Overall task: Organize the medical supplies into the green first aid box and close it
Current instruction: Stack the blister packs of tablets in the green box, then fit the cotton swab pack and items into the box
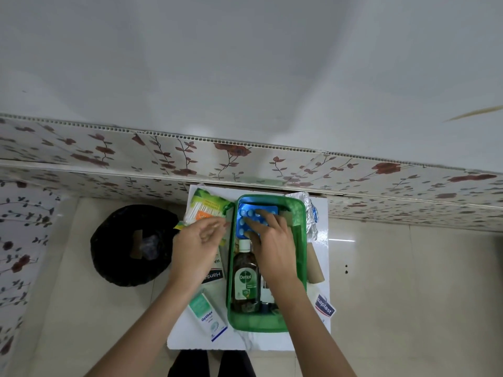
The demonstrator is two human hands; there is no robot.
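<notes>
1. We see two bare forearms reaching in from the bottom edge, with no sleeve, watch, bracelet or ring showing on either.
2. Our left hand [200,238] and right hand [272,235] are ungloved, the fingers slim with short nails.
3. At the bottom edge, between the forearms, dark trousers [212,363] cover our two legs, with a narrow gap between them.
</notes>
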